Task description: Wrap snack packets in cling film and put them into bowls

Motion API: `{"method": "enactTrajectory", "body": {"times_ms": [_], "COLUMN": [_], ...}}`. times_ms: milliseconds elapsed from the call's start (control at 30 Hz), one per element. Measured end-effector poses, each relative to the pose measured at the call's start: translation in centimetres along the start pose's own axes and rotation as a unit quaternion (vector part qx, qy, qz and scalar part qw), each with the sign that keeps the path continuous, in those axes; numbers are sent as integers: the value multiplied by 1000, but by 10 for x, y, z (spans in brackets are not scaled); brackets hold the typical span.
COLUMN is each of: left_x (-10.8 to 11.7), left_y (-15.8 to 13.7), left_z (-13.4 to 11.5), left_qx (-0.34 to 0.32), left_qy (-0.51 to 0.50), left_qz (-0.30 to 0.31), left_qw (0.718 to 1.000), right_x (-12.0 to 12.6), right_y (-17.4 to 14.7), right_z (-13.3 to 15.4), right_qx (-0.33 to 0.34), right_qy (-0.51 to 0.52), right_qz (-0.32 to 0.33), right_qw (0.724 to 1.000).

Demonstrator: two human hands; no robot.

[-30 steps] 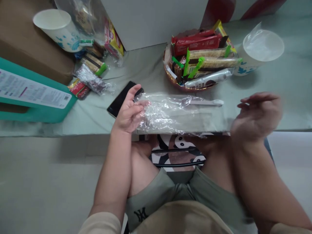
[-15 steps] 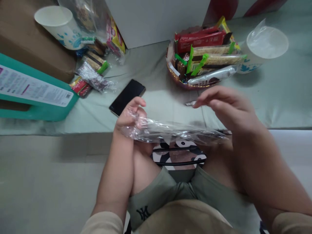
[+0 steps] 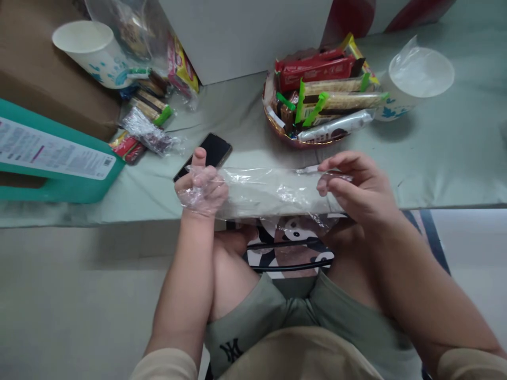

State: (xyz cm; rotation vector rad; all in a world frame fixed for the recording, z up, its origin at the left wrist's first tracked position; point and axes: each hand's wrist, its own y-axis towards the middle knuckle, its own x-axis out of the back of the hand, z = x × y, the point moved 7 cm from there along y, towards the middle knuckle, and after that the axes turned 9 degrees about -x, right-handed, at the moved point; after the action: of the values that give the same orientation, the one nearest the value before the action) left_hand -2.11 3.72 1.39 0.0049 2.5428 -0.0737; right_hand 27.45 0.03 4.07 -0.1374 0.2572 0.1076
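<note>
A clear plastic bag (image 3: 273, 192) stretches crosswise between my two hands, above the front edge of the table. At its left end, the thin film lies over the curled fingers of my left hand (image 3: 204, 187), with one finger raised. I cannot tell whether that hand is inside the bag. My right hand (image 3: 358, 184) has its fingers bent round the bag's right end, thumb below. A small white piece (image 3: 308, 169) shows by its fingertips; whether it lies on the table or is held is unclear. Just behind my left hand lies a black phone (image 3: 216, 150).
A bowl (image 3: 287, 138) of wrapped snacks stands beyond the bag, with a paper cup (image 3: 396, 109) holding plastic film to its right. At left are another paper cup (image 3: 105, 66), several wrapped snacks (image 3: 148, 129), a green box (image 3: 101, 189) and a brown carton (image 3: 35, 68).
My right hand has lowered and closed on the bag's right end. The bag is now spread wider and flatter between the hands, and my left hand has shifted slightly left.
</note>
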Motion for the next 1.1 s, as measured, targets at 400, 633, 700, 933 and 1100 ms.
{"method": "enactTrajectory", "body": {"times_ms": [400,633,700,933,1100], "left_x": [5,12,11,-2,-1], "left_y": [9,6,5,0,7], "left_z": [4,1,1,2,-2], "left_qx": [-19,-41,-46,29,39], "left_qy": [-223,-157,-159,-109,22], "left_qz": [7,7,8,9,-7], "left_qw": [975,987,986,994,999], "right_x": [0,-12,-15,-22,7], "right_y": [6,9,9,7,9], "right_z": [-23,-34,-36,-25,-11], "right_qx": [-129,-119,-116,-62,11], "right_qy": [69,9,-8,-96,-91], "right_qz": [47,89,94,55,-95], "right_qw": [988,989,989,992,991]}}
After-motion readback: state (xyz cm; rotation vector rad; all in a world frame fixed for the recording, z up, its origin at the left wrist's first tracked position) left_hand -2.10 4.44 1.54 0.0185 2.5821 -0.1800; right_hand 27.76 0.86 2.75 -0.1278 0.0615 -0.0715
